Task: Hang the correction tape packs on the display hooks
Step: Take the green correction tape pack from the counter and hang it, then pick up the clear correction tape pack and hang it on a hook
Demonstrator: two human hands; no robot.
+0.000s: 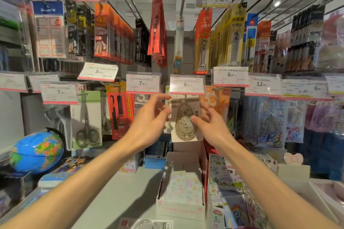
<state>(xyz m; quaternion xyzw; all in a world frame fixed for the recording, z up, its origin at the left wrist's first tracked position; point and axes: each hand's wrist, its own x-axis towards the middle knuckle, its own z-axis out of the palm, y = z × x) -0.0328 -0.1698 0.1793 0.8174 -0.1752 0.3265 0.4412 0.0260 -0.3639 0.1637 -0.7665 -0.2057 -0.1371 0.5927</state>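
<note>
Head view: the correction tape pack (186, 119) was seen hanging below the 8.80 price tag (186, 84), flanked by both hands (149, 117) (209, 122) — fingers spread, nothing gripped — and was judged light, stiff-carded, best pinched near its top edge.

The correction tape pack (185, 120) is seen as a pale beige card with dark lettering, carrying a translucent smoky-olive dispenser, and the price tag (186, 84) above it is white with a pink lower band and black digits. To the left, a pale green card backs the dark grey scissors (87, 126), a red pack (120, 112) is marked with yellow characters, and the globe (37, 151) is coloured bright blue with green, yellow and orange patches. An orange pack (216, 102) printed with white figures is shown to the right, while the open box (181, 189) below is white and filled with pastel-patterned sheets.
</note>
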